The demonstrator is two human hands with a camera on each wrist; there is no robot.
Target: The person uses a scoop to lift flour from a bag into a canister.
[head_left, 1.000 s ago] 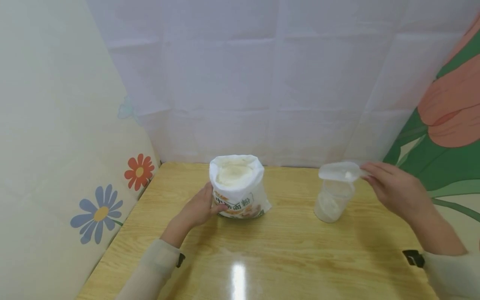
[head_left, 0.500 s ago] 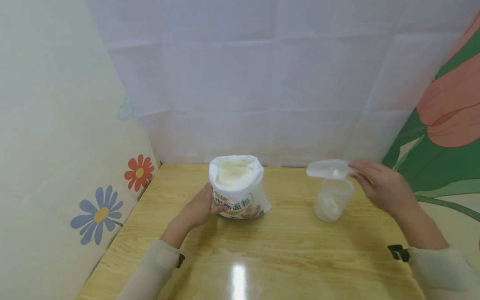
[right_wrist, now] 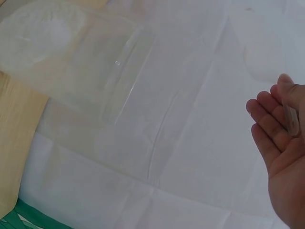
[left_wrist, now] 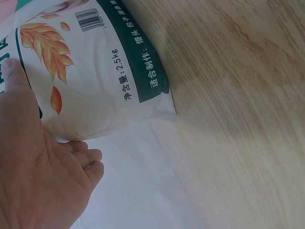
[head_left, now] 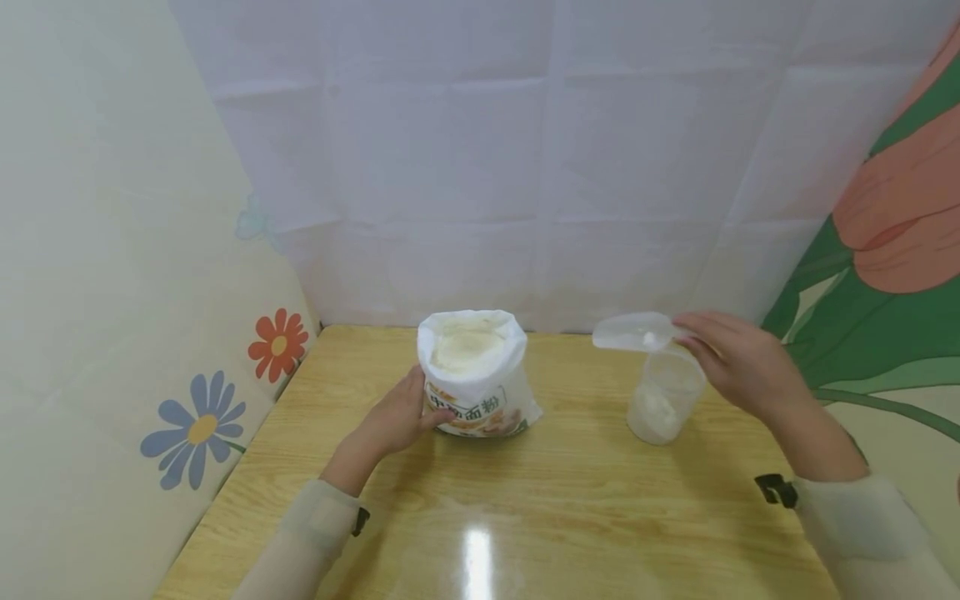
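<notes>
A white bag of flour stands with its top rolled back and flour showing inside. My left hand grips its left side, thumb across the printed front and fingers around the edge; the left wrist view shows the bag's lower printing. On the right, my right hand pinches the handle of a translucent scoop, held level above a clear plastic container. A small bit of flour sits in the scoop near its handle. More flour lies at the container's bottom, seen in the right wrist view as a white patch.
Both bag and container stand on a wooden table, near its back edge. A pale cloth hangs behind it. Flower-printed cloths border the left and right sides.
My right hand has moved left with the scoop, which now reaches past the container's left side toward the bag. The left hand and the bag have stayed in place.
</notes>
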